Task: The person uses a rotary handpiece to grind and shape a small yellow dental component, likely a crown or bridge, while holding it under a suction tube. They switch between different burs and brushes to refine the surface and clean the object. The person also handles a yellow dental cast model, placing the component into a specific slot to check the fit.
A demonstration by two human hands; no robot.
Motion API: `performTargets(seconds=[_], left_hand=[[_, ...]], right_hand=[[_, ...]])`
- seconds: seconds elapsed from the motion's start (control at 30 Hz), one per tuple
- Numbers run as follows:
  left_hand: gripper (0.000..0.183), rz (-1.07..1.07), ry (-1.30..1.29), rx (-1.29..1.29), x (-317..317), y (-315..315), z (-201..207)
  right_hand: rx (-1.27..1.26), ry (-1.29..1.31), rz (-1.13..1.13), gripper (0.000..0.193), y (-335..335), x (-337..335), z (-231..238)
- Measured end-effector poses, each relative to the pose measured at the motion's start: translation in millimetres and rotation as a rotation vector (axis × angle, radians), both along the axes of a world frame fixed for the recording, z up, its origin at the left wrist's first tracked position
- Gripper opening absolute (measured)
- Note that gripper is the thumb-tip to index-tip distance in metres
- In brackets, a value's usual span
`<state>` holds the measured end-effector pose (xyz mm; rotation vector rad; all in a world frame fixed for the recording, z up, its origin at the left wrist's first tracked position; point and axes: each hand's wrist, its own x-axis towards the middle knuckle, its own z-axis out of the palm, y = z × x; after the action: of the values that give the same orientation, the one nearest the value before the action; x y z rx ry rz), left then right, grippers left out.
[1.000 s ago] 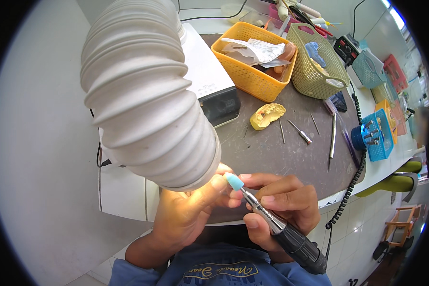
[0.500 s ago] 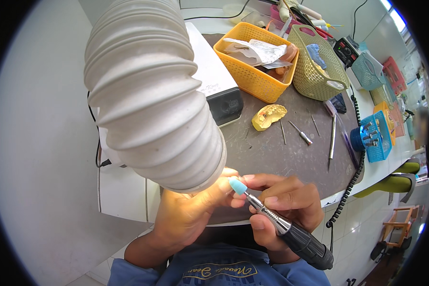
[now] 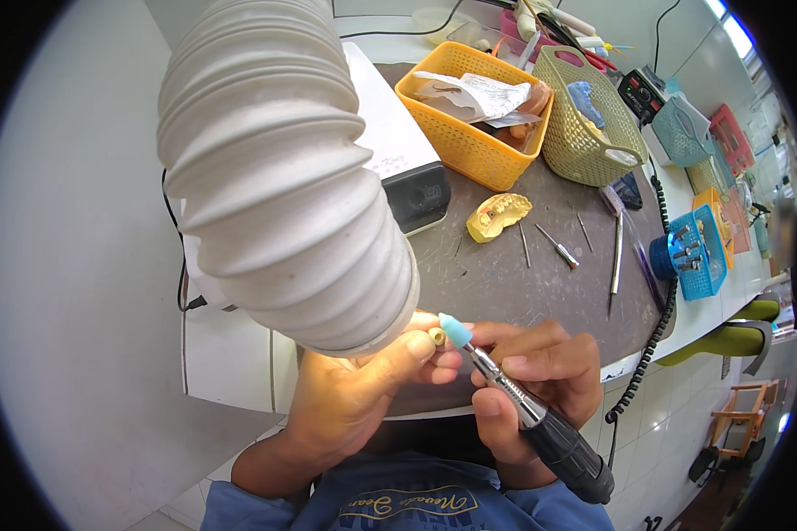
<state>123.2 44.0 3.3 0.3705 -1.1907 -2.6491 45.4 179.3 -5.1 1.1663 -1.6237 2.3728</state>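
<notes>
Left hand: A small hollow yellowish crown [image 3: 437, 336] is pinched between thumb and fingers of the left hand [image 3: 363, 379], below the centre of the frame; it is probably held at the fingertips so that its open end is left exposed.

Right hand: A rotary handpiece [image 3: 553, 438] is gripped by the right hand [image 3: 547, 372] in a pen-like hold, its metal neck steadied by thumb and fingers, its black body slanted to the lower right; fine control is probably favoured by this low grip.

Tip: A light-blue, bullet-shaped abrasive point [image 3: 454, 330] is carried by the handpiece and is seen just beside the crown; whether the two are touching cannot be told.

Hose: A ribbed white extraction hose [image 3: 274, 203] is extended from the upper left to just above the left hand, presumably so that dust can be drawn off at its source.

Mat: A yellow dental cast [image 3: 499, 218] and a metal-shanked bur [image 3: 558, 247] are laid on the grey mat [image 3: 540, 305], centre right, apparently within easy reach.

Right edge: Upright shanks are kept in a blue bur stand [image 3: 664, 257], likely for quick selection; a black coiled cord [image 3: 636, 389] is hung beside the table edge.
</notes>
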Motion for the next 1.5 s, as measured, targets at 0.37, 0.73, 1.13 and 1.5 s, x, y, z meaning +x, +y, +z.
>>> performTargets(seconds=[0.37, 0.73, 1.13, 1.5], left_hand=[[0.015, 0.014, -0.03, 0.005, 0, 1, 0], [0.017, 0.069, -0.009, -0.007, -1, 6, -1], [0.016, 0.11, -0.051, -0.014, 2, 9, -2], [0.019, 0.119, 0.034, 0.029, -1, 9, -7]], right_hand=[[0.049, 0.09, 0.043, 0.033, 2, -4, -1], [0.026, 0.085, 0.008, 0.038, 4, 0, -7], [0.102, 0.083, 0.012, 0.037, 5, 0, -3], [0.071, 0.038, -0.022, 0.035, 6, 1, 0]])
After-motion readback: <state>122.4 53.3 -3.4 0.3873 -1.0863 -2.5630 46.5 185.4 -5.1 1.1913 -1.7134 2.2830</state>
